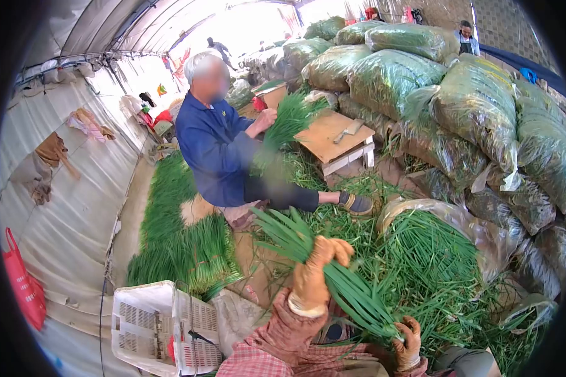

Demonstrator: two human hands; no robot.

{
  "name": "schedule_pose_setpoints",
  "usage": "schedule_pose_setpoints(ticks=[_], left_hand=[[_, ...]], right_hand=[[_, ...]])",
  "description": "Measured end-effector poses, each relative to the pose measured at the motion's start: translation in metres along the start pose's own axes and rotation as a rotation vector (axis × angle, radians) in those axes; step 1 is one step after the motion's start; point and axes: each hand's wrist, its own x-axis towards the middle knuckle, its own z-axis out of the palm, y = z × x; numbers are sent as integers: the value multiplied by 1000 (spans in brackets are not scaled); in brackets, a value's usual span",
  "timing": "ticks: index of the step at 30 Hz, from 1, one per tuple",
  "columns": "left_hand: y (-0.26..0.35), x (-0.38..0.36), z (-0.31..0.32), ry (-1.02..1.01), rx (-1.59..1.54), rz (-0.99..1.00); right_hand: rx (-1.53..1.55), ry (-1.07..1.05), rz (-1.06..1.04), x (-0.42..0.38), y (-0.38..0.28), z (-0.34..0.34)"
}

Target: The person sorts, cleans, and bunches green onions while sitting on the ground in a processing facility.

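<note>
A long bunch of green leafy stalks (358, 295) slants across the lower middle, held between both of my gloved hands. My left hand (314, 273), in an orange-brown glove, is closed round the upper part of the bunch, with the leaf tips spreading out beyond it to the upper left. At the other end of the bunch, my right hand (409, 342) has its fingers curled at the pale stalk ends. Beside the bunch on the right, loose green leaves (431, 251) fill an open clear plastic bag (484, 235).
A seated co-worker in a blue jacket (210, 147) holds greens near a low wooden table (333, 135). Bundled greens (201, 254) lie at left, above a white plastic crate (146, 295). Filled plastic sacks (396, 78) are stacked at the upper right. Two more people are farther back.
</note>
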Motion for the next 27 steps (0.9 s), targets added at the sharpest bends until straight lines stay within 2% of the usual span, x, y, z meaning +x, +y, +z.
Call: schedule_pose_setpoints(ticks=[1,3,6,9,10,11,12,14,16,18,19,20,21,22,23,24,25,26,27], left_hand=[[2,5,-7,20,-18,28],[-1,11,-15,30,-60,57],[11,17,-17,77,63,154],[14,32,-48,216,42,184],[22,37,-57,244,-105,173],[29,44,-65,275,-254,170],[36,48,-70,230,-236,190],[49,54,-73,132,-196,224],[49,54,-54,22,-180,188],[39,53,-33,-166,-177,162],[31,48,-14,-234,-85,168],[23,41,9,-306,7,173],[20,33,31,-385,-20,73],[20,24,51,-468,-44,-26],[24,17,69,-528,-108,-96],[28,14,80,-587,-169,-168],[29,19,79,-623,-189,-111],[31,27,72,-541,-233,-93],[35,38,58,-458,-277,-74]], right_hand=[[-69,-8,-39,-2,5,0],[-192,-215,-46,-6,3,4],[-477,-411,-138,6,-8,3],[-523,-241,-70,22,14,-25],[-550,-158,-72,21,32,-41],[-629,-147,39,14,54,-60],[-708,-140,141,8,80,-82],[-1056,-240,168,-9,138,-128],[-1253,-817,611,12,147,-161],[-1359,-951,598,73,66,-155],[-1204,-785,497,108,41,-144],[-838,-437,143,134,18,-129],[-341,-351,-3,167,-20,-114],[37,-359,-142,193,-71,-95],[264,-379,-239,211,-106,-76],[493,-536,-275,221,-136,-62],[750,-677,-211,220,-141,-48],[812,-928,12,220,-121,-32],[744,-1051,9,213,-130,-32]])
